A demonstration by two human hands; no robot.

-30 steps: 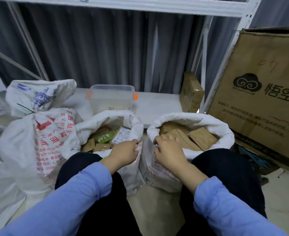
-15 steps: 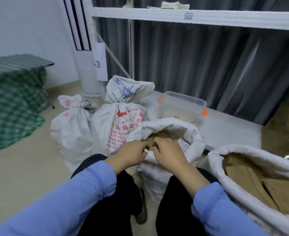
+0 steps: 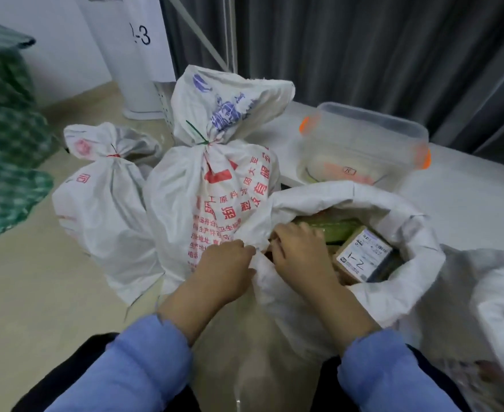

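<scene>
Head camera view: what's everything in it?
open sack: one, white, centre
labelled parcel: one, brown, inside it
packet: one, green, inside it
large tied sack: one, white with red print, left
small tied sack: one, white, farther left
second open sack: one, white, right edge
storage bin: one, clear, orange clasps, behind
checked cloth: one, green, left edge
curtain: one, grey, back
left hand: one, gripping the open sack's rim
right hand: one, gripping the rim too

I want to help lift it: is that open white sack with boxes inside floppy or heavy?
Probably floppy: the rim of the open sack crumples where the left hand and right hand grip it. Likely heavy too: boxes fill it nearly to the top.
</scene>
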